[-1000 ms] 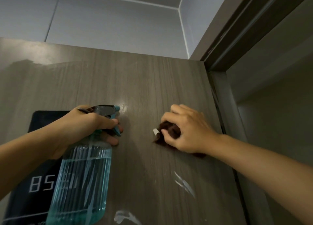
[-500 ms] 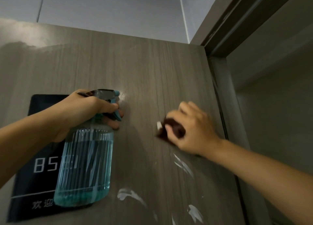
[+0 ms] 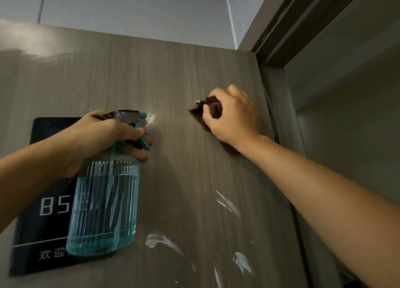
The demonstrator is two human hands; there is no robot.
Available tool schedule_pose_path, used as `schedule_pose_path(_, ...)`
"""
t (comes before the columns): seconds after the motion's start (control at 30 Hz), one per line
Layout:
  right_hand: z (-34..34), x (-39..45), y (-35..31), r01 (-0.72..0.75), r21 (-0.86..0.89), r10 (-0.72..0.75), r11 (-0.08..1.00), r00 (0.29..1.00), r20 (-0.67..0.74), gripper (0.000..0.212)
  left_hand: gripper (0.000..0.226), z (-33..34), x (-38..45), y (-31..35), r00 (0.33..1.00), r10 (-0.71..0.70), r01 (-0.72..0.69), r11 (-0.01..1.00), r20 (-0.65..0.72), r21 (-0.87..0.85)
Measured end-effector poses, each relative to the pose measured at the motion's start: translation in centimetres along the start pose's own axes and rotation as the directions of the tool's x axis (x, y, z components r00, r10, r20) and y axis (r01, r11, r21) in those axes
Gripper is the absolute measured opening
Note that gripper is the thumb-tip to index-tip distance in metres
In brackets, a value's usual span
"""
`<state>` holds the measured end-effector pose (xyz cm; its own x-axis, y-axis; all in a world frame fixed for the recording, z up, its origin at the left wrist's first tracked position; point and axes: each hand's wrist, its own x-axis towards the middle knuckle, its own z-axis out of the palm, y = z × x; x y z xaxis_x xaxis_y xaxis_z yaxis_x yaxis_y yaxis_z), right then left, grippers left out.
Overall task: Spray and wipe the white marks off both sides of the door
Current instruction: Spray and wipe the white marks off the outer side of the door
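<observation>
As before, right hand (image 3: 232, 114) rubbing higher, cloth (image 3: 213, 109) seemingly bunched

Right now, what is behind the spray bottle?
Behind the spray bottle is a black number plate on the door; "85" shows, further digits are covered.

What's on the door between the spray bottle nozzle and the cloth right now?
In the head view, only bare wood-grain door with a wet sheen lies between the spray bottle nozzle and the brown cloth; the white marks sit lower.
</observation>
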<state>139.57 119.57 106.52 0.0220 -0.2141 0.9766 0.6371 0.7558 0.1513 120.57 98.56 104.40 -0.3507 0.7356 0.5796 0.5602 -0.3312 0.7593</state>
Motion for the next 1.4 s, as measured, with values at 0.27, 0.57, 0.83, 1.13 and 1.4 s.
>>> schedule_pose_path(0.27,-3.4,-14.4,-1.6,0.263,0.114,-0.282,0.958,0.938,0.202,0.025,0.027,-0.2,-0.1,-0.2,1.000,0.019,-0.019,1.000,-0.002,0.006)
schedule_pose_path(0.57,-0.7,-4.2,-0.3,-0.077,0.007,0.077,0.997,0.996,0.034,0.026,0.024,0.0,0.2,-0.3,0.999,0.030,-0.030,0.999,-0.021,0.023)
schedule_pose_path(0.83,-3.2,-16.3,-3.0,0.081,0.057,-0.087,0.995,0.989,0.122,0.024,0.026,-0.3,0.3,-0.5,0.999,0.043,-0.043,0.999,-0.019,0.012)
schedule_pose_path(1.13,-3.2,-13.6,-1.9,0.014,0.018,-0.017,1.000,0.992,0.124,0.026,0.032,-0.3,0.3,-0.4,1.000,0.026,-0.026,1.000,-0.008,0.013)
schedule_pose_path(1.4,-3.5,-17.9,-4.2,-0.018,0.050,0.012,0.999,0.993,0.117,0.025,0.025,-0.3,0.4,-0.7,0.999,0.040,-0.040,0.999,-0.001,0.010)
